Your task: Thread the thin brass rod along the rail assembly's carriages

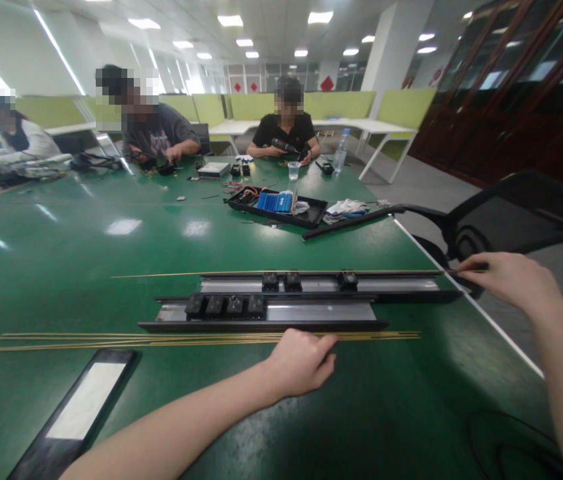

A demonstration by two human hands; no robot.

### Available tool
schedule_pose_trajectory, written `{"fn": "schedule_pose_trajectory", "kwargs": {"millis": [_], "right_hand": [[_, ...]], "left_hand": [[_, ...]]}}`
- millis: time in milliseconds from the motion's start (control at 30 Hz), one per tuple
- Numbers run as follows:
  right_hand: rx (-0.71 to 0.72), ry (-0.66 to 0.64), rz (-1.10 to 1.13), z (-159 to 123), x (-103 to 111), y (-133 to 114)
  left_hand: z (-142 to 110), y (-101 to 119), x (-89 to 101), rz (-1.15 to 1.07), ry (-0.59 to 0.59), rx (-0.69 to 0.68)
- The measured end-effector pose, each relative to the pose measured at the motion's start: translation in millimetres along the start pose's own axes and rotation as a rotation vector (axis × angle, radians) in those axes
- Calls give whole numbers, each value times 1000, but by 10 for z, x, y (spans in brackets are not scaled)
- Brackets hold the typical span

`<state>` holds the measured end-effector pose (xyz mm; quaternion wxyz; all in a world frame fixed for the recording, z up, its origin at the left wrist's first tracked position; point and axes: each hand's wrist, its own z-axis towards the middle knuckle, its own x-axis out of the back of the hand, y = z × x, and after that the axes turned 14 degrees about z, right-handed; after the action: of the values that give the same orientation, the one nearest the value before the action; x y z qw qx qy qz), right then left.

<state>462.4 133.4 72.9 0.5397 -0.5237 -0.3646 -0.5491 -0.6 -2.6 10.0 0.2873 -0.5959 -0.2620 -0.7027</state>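
- Nearest, lower left: a flat black case (84, 400) with a pale face.
- Left hand (302, 360): fingers curled at the brass rods (211, 339) before the near rail (321, 312); whether clamped, I can't tell.
- Right hand (514, 283): fingertips drawn together near a lone rod's (156, 275) right end, along the far rail (396, 285); grip unclear.
- Rods: probably light, springy, smooth, easily bent; best pinched mid-length.

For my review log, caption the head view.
Left hand over golden rods, right hand near the right end of the far black rail.
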Motion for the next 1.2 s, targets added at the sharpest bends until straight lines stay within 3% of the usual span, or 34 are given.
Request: {"fn": "schedule_pose_trajectory", "kwargs": {"millis": [100, 233, 1200], "right_hand": [[-76, -63, -8, -12, 26, -28], [-115, -50, -25, -35, 45, -47], [-201, -26, -44, -114, 100, -93]], "left_hand": [[0, 0, -2, -2, 5, -2], [2, 0, -5, 8, 2, -2], [-3, -2, -16, 6, 17, 0]]}}
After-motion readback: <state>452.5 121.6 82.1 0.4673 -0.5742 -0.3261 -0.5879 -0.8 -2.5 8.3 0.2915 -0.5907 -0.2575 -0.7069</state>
